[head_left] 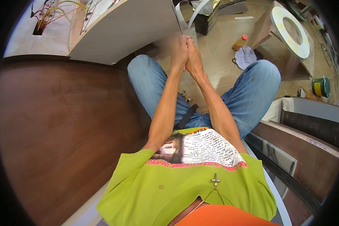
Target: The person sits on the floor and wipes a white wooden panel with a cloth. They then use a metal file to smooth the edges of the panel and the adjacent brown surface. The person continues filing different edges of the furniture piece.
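Note:
Beyond my knees, my left hand (179, 53) and my right hand (193, 57) are side by side, touching, at the end of a pale curved panel (133, 32). A narrow white strip (198, 14) loops up from the panel's edge, just past my fingertips. My right fingers are closed at the base of this strip. My left fingers are bent in against the panel's edge, partly blurred, and what they grip is hidden.
Loose wires (51, 15) stick out of the panel assembly at upper left. A brown board (64, 132) spans my left side. On the floor ahead are a capped bottle (240, 42) and a cloth (245, 57). A tape roll (290, 32) leans on a wooden box. Boards (305, 139) stand at right.

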Motion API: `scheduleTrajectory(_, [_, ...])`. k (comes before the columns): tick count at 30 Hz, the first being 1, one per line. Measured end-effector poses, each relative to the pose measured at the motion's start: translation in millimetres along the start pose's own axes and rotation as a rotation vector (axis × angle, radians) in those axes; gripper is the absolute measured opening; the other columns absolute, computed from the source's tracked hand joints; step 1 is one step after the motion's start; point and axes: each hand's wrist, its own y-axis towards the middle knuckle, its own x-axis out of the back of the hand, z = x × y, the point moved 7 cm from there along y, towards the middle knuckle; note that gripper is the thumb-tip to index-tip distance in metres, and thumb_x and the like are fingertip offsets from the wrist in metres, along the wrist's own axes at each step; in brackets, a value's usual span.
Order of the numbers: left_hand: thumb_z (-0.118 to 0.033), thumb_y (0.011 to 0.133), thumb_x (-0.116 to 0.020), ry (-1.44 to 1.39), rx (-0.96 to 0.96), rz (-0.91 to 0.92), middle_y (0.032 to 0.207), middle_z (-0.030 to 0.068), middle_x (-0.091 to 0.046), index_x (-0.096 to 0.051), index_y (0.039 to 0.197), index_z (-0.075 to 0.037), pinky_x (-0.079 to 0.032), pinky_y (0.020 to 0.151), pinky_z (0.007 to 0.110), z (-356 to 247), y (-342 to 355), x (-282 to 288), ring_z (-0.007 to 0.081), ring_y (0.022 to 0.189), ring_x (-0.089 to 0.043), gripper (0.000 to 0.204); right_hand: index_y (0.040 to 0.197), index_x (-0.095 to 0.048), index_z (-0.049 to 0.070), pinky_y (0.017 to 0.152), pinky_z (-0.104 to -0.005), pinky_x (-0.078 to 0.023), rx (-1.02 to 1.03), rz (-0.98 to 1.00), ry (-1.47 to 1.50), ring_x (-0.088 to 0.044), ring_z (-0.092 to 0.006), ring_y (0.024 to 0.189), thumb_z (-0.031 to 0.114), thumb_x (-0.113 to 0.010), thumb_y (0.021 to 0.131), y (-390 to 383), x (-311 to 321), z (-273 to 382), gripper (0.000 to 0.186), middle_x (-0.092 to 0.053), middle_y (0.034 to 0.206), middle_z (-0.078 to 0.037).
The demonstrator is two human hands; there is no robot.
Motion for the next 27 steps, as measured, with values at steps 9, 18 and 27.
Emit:
scheduleTrajectory(9, [-0.034,0.111,-0.045,0.028,0.015,-0.038,0.097,0.0072,-0.071,-0.068,0.108,0.0,-0.052,0.083,0.032,-5,-1,-5,0.0166,0.089,-0.064,0.042,0.124,-0.055,0.002,0.085,-0.0516,-0.05,0.037,-0.053,0.089,-0.062,-0.0482,0.106,0.018,-0.054,0.1,4,1,-3,0.029,-0.064,0.119,-0.025])
scheduleTrajectory(18, [-0.034,0.11,-0.045,0.17,0.012,0.006,0.098,0.0075,-0.071,-0.069,0.105,-0.001,-0.051,0.085,0.033,-9,2,-5,0.0169,0.091,-0.064,0.042,0.122,-0.057,0.0,0.09,-0.0483,-0.048,0.067,-0.124,0.146,-0.061,-0.0437,0.11,0.02,-0.052,0.102,5,-5,-13,0.029,-0.064,0.114,-0.025])
scheduleTrajectory(27, [-0.033,0.112,-0.041,0.232,-0.03,0.01,0.099,0.0106,-0.072,-0.066,0.11,0.0,-0.054,0.081,0.033,-8,0,-1,0.0177,0.085,-0.067,0.041,0.122,-0.056,0.0,0.09,-0.0479,-0.048,0.135,-0.181,0.163,-0.061,-0.0419,0.109,0.021,-0.05,0.104,7,1,-3,0.029,-0.063,0.116,-0.026])
